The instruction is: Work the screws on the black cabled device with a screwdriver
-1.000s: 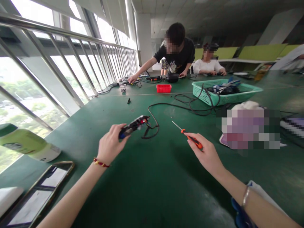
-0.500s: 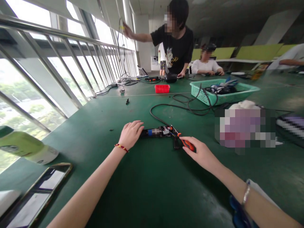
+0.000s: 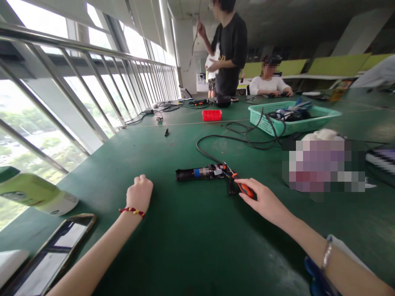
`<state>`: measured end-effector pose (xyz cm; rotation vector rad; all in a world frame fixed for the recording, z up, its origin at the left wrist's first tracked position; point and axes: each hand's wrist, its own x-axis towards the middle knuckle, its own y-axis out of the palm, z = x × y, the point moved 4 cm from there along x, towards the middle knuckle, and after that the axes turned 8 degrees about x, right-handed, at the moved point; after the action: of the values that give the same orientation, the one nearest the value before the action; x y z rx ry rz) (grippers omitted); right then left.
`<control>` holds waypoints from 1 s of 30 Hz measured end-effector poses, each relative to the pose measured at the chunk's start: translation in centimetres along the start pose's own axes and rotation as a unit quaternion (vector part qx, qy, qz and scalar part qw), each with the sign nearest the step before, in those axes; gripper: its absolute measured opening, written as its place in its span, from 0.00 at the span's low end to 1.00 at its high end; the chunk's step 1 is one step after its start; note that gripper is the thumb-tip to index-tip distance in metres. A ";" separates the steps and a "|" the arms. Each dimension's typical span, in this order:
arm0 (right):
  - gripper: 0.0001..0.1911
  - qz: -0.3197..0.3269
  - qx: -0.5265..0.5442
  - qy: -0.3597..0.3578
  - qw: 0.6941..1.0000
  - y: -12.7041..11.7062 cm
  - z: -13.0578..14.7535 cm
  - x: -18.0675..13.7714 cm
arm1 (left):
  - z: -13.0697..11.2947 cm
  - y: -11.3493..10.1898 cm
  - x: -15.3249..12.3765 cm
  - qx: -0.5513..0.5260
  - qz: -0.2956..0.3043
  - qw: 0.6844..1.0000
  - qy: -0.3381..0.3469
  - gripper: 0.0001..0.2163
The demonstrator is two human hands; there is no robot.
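Head view: near the middle of the frame an opened, corded black device (image 3: 202, 172) with a blue band lies lengthwise on the green counter (image 3: 185, 230), its wiring exposed at the right end. Lying flat, it seems to lean on the counter for support, since no left fingers touch it. The left hand (image 3: 139, 194) is well apart, left of centre, its fingers curled inward; whether something small is pinched inside cannot be told.

The right hand (image 3: 262, 196), right of centre, has its fingers wrapped about the orange-and-black handle of a screwdriver (image 3: 246, 190). Its shaft slants to the upper left across the exposed end, a hold that probably suits fine aiming; whether the tip touches any part is too small to tell.

A black cable (image 3: 212, 135) leaves that end and loops slackly toward the green basket (image 3: 296, 130) at upper right, likely leaving the device free to turn. A red tray (image 3: 212, 116) stands above centre. The bottle (image 3: 37, 192) and phone (image 3: 58, 250) sit at lower left, seemingly aside from the working area.
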<state>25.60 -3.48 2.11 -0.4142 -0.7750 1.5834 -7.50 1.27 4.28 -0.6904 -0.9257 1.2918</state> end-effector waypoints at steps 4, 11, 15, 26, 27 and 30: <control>0.18 -0.005 0.009 -0.007 1.000 0.0 -0.1 0.0 | -1.8 -1.2 -2.3 0.010 -0.033 0.999 0.015 0.20; 0.18 0.014 0.016 0.011 1.000 0.0 0.0 0.0 | -7.7 -3.9 -6.7 0.028 -0.096 0.980 0.175 0.19; 0.18 0.013 0.021 0.013 1.000 -0.1 0.0 -0.1 | -11.1 -5.8 -6.6 0.012 -0.088 0.970 0.226 0.17; 0.18 0.002 0.037 -0.009 0.999 -0.3 -0.1 -0.1 | -14.9 -7.4 -4.7 -0.110 -0.102 0.972 0.181 0.12; 0.18 0.002 0.037 -0.009 0.999 -0.3 0.0 -0.2 | -14.8 -7.3 -4.6 -0.118 -0.108 0.970 0.182 0.12; 0.17 0.002 0.037 -0.002 0.999 -0.4 0.1 -0.2 | -14.5 -7.2 -4.4 -0.106 -0.113 0.970 0.188 0.11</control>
<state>25.86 -3.70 2.44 -0.3582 -0.7173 1.6115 8.51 -3.29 2.58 -0.9314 -0.8069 0.8286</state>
